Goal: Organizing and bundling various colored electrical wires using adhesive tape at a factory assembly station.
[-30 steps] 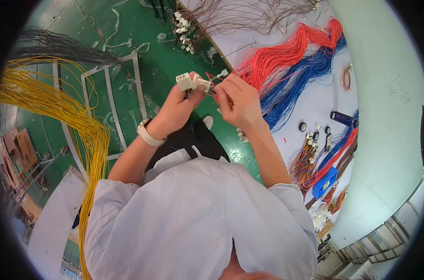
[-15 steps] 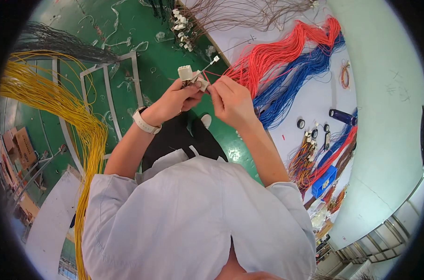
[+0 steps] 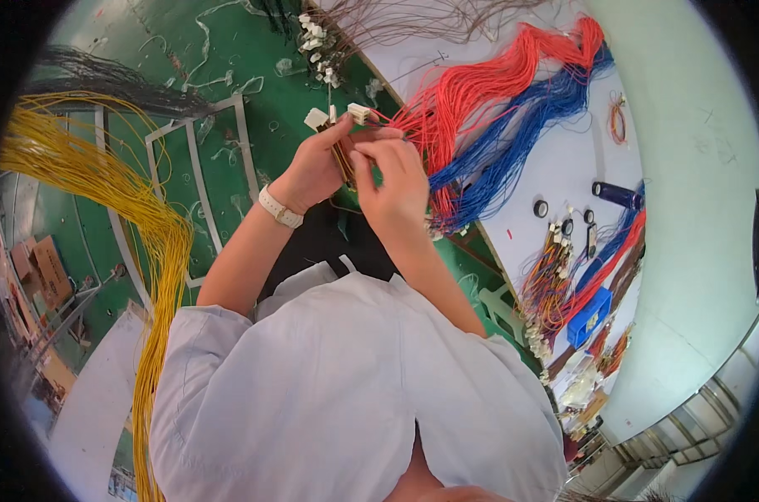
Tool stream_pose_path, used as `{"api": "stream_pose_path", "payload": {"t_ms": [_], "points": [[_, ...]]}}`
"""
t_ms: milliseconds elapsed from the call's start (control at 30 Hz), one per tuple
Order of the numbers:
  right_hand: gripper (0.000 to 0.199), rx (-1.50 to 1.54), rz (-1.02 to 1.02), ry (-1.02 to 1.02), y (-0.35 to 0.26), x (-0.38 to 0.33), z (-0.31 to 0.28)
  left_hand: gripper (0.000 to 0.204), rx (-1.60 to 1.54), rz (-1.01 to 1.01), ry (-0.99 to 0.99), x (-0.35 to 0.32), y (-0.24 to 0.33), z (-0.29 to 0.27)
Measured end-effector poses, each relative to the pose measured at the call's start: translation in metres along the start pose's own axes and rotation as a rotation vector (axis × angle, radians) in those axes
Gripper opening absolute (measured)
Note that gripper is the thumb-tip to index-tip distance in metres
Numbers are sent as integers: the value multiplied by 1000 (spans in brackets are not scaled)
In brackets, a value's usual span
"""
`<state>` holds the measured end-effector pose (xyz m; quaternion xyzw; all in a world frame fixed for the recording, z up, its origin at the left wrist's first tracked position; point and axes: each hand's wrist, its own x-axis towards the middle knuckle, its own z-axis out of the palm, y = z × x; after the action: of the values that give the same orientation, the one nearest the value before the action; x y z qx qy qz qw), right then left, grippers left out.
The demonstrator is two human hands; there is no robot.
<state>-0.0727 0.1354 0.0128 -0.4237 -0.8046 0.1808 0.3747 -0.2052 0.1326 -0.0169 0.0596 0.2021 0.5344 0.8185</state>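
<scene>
My left hand is closed around a small wire harness. Its brown and yellow wires run down past the palm, and a white connector sticks out above the fingers. A second white connector stands at the thumb tip, beside the red wires. My right hand is just right of the harness, its fingers bent toward the thumb near the wires. Whatever lies between its fingertips is hidden or too small to make out.
Long red wires and blue wires lie on the white table at right, with a dark bottle and a blue bin. Yellow wires hang over a metal frame at left.
My right hand has come closer to the left and lower, and its fingers have moved off the red wire. The connectors in my left hand have turned, and the wires below them now show.
</scene>
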Motion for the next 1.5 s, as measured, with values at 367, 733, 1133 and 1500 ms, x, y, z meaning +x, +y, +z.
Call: {"api": "stream_pose_path", "payload": {"t_ms": [367,733,1133,1500], "points": [[17,405,309,-163,12,-2,5,30,627,344,46,7,-19,9],[22,544,587,-330,69,-85,-22,39,166,271,72,26,18,-24],[24,-177,735,-383,71,-158,-108,24,933,-215,88,19,15,-21],[13,26,815,-369,86,-75,-165,26,506,-257,-32,26,-4,5]]}}
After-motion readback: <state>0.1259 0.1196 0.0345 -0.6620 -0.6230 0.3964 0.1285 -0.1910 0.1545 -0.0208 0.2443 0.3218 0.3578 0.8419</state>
